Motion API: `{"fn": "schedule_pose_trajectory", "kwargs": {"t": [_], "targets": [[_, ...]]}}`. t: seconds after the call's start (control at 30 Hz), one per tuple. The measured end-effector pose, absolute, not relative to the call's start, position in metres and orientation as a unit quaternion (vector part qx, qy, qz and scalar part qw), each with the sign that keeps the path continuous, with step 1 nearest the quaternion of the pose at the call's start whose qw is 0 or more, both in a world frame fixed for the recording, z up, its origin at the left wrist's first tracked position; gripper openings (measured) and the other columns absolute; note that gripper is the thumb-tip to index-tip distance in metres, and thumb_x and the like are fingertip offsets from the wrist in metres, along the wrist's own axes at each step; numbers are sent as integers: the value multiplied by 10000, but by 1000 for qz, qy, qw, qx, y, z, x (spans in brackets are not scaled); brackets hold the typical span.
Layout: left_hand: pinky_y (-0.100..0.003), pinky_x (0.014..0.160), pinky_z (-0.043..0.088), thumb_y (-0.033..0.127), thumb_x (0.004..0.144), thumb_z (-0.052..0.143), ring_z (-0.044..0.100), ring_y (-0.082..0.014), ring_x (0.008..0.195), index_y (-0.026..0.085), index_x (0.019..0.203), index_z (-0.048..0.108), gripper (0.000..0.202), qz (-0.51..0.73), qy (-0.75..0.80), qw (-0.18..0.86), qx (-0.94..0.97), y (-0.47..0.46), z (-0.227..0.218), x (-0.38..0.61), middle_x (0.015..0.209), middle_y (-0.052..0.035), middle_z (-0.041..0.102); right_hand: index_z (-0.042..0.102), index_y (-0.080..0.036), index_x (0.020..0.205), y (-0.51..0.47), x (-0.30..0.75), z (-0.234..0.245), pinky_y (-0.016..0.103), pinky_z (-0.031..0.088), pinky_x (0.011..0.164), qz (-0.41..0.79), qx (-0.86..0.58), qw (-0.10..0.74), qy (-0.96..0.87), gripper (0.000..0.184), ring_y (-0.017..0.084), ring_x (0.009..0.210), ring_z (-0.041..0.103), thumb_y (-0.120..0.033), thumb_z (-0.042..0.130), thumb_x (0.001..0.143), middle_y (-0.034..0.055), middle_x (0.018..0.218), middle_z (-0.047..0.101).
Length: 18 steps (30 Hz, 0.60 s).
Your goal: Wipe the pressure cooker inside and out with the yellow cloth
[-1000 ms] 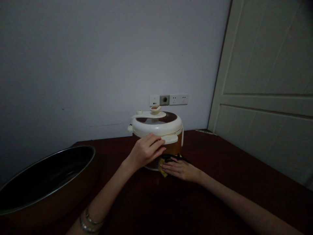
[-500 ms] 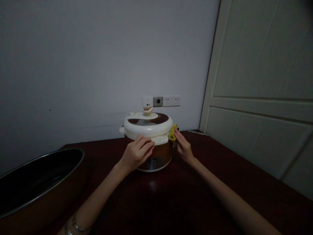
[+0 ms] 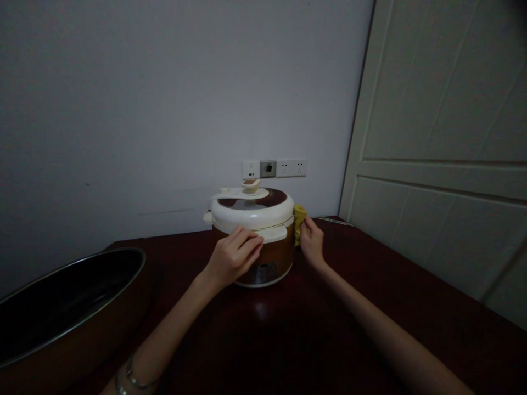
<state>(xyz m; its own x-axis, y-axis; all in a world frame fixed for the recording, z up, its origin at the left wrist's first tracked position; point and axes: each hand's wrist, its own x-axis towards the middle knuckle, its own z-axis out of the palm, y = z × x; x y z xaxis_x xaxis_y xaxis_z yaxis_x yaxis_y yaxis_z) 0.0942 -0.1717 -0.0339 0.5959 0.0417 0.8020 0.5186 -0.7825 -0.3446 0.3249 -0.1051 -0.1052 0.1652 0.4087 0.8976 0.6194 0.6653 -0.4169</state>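
Your left hand (image 3: 230, 260) has its bent fingers (image 3: 246, 237) at the front handle (image 3: 275, 235) of the white-and-brown cooker (image 3: 255, 219), which stands upright near the centre of the frame on the dark red bench (image 3: 263, 345) (I cannot tell whether they clamp that handle or only rest on it). Just right of centre, your right hand (image 3: 312, 242) pinches a yellow cloth (image 3: 298, 226) between its fingers, at the cooker's right side. At lower left you have a dark-lined pan (image 3: 105, 315), well apart from the cooker.
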Motion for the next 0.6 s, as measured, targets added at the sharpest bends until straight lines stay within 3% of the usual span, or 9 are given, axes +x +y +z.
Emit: {"fn": "schedule_pose_trajectory", "kwargs": {"t": [0.13,0.3,0.37,0.5,0.6], "targets": [[-292,650,518,125,851,554,557,-165,780,136,977,605,137,-410,-173,275,-852,-172,-33,94,855,-66,626,504,-159,1331,-106,317,-123,424,468,970,-32,-422,686,-591,424,210,1196,548,-289,345,960,130,1277,596],[-289,652,508,132,866,535,545,-165,791,129,979,605,133,-406,-180,273,-853,-173,-34,94,849,-69,618,421,-173,1397,-143,311,-178,416,440,1016,-86,-401,626,-663,447,206,1298,437,-189,360,955,132,1409,465],[-286,651,506,131,867,533,543,-163,789,127,971,608,128,-409,-178,271,-853,-172,-35,94,843,-68,617,460,-166,1369,-155,318,-185,421,425,1037,-121,-318,543,-768,433,207,1322,402,-137,358,949,130,1405,470],[-282,648,504,133,866,537,542,-165,791,128,949,614,113,-414,-182,263,-852,-171,-35,94,825,-65,612,534,-106,1283,-159,324,-168,386,386,1084,-211,-78,274,-935,379,163,1278,463,-92,346,954,100,1306,580],[-291,667,510,142,878,520,541,-166,801,136,945,616,118,-412,-192,257,-853,-172,-35,95,831,-65,612,568,-46,1216,-154,307,-160,335,421,1056,-253,-50,212,-943,344,167,1221,520,-64,359,944,114,1277,601]]}}
